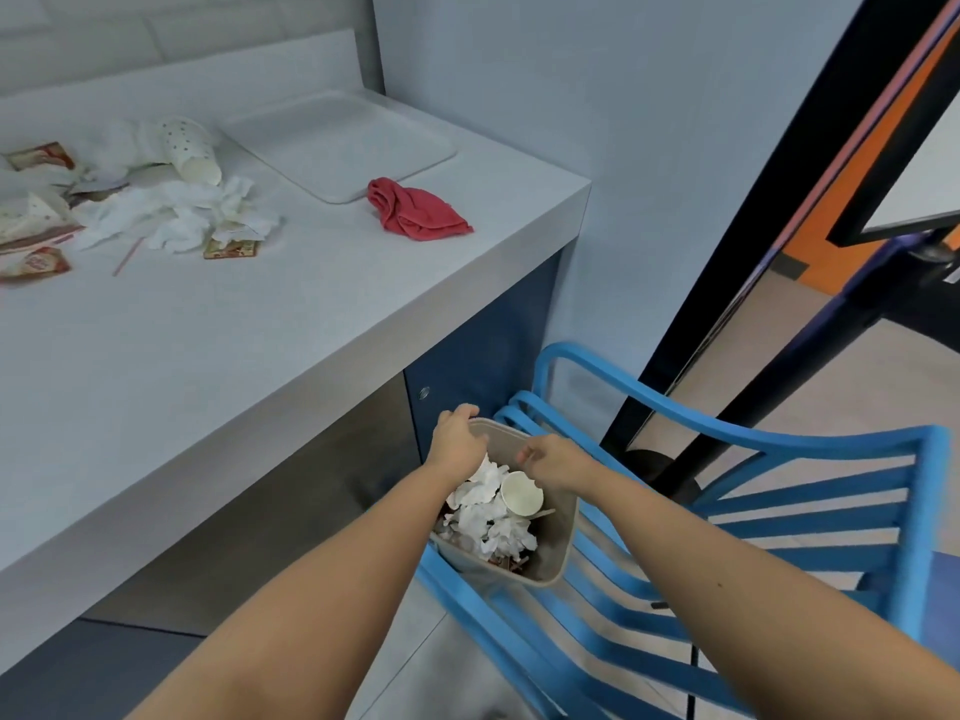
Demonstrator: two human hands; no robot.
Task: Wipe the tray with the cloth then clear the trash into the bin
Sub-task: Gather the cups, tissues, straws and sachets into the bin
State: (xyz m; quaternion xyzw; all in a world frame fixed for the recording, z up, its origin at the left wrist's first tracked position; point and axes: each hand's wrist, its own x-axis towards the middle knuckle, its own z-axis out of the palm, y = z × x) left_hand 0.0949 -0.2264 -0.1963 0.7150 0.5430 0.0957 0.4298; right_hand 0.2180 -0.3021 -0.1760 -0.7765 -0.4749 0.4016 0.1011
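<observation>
We see the bin (562, 543) on a blue chair (779, 454) at near right, holding crumpled tissue and a paper cup (522, 493); left hand (457, 441) curls its fingers over the far-left rim, right hand (556, 462) hangs over the far rim, fingers bent and blurred, we cannot tell if they grip anything. On the surface (208, 356) the tray (337, 142) lies far right, red cloth (415, 213) bunched just beside its near corner, trash pile (171, 215) of tissues and wrappers further left.
</observation>
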